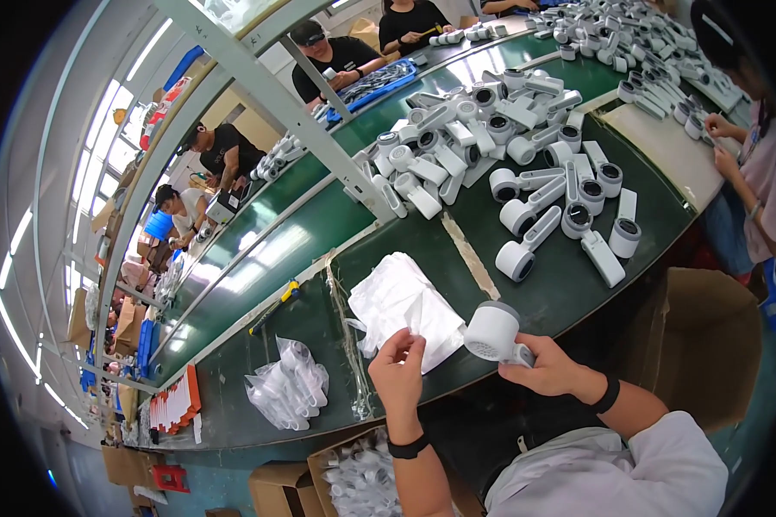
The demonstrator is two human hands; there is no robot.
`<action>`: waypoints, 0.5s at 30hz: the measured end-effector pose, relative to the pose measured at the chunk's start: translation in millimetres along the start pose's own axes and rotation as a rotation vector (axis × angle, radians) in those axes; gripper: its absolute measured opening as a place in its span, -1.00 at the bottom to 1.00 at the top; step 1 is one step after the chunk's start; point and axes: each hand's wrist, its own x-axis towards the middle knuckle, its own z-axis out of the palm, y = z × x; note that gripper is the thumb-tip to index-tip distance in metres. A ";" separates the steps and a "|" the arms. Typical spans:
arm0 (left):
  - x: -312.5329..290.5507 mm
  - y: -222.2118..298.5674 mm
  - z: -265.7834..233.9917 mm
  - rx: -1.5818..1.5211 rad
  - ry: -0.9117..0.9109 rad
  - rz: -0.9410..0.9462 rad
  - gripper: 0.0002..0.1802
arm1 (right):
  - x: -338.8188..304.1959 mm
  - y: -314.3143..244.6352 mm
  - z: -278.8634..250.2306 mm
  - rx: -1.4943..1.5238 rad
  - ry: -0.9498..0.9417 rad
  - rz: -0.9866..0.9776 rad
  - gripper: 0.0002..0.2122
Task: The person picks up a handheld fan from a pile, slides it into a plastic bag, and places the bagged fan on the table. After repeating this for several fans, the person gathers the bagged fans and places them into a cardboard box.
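My right hand (547, 366) grips the handle of a white handheld device (494, 332) with a round grey-grilled head, held just above the near edge of the green belt (302, 250). My left hand (398, 370) pinches the corner of a thin white plastic bag on top of a stack of such bags (401, 302) lying on the belt. The device head sits right beside the bag stack, close to my left fingers.
A large heap of the same white devices (509, 164) covers the belt further along. A pile of bagged items (289, 388) lies to my left. Cardboard boxes (690, 336) stand on the right and below. Other people work along the far side and at the right.
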 end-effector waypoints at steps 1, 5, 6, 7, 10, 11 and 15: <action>-2.1 0.6 4.4 -0.013 0.021 0.010 -0.70 | 1.7 -4.5 3.3 0.011 0.027 0.008 -0.63; -16.7 -1.0 25.1 -0.090 0.012 0.079 -0.73 | 14.9 -4.6 21.9 0.148 0.141 -0.022 -0.60; -20.8 -2.3 28.9 -0.138 -0.016 0.126 -0.71 | 19.8 -6.3 27.0 0.148 0.141 -0.022 -0.60; -23.4 -5.2 32.4 -0.217 -0.078 0.128 -0.67 | 25.1 -8.7 30.8 0.179 0.185 -0.044 -0.58; -33.4 -3.9 35.7 -0.383 -0.149 0.029 -0.63 | 41.2 -5.3 36.9 0.164 0.247 -0.089 -0.57; -35.4 -3.2 33.9 -0.374 -0.186 0.003 -0.61 | 45.7 -5.5 38.0 0.120 0.264 -0.111 -0.56; -35.4 -9.5 30.1 -0.377 -0.177 0.012 -0.63 | 54.8 -13.2 39.9 0.173 0.251 0.029 -0.58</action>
